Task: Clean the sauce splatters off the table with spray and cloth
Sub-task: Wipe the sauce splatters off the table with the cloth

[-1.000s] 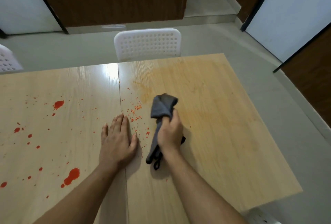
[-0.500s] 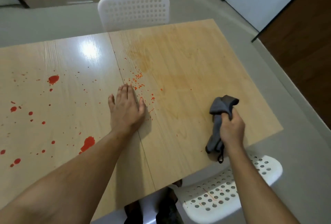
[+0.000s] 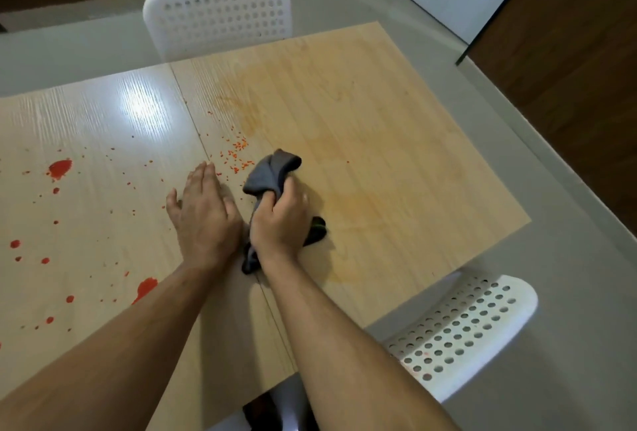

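Observation:
My right hand (image 3: 281,222) grips a bunched dark grey cloth (image 3: 272,173) and presses it on the wooden table (image 3: 396,161) beside the centre seam. My left hand (image 3: 203,215) lies flat on the table just left of it, fingers straight. Small red sauce specks (image 3: 238,154) sit right in front of the cloth. Larger red sauce splatters (image 3: 60,168) and drops cover the left half of the table. The right half shows a faint orange smear (image 3: 248,106). No spray bottle is in view.
A white perforated chair (image 3: 217,17) stands at the far side of the table. A second white chair (image 3: 462,330) is at the near right corner. Grey floor surrounds the table, with dark wooden panels (image 3: 568,44) on the right.
My right hand has swept the cloth from the table's near right edge back left to the seam, beside my left hand. My left hand stayed flat in place.

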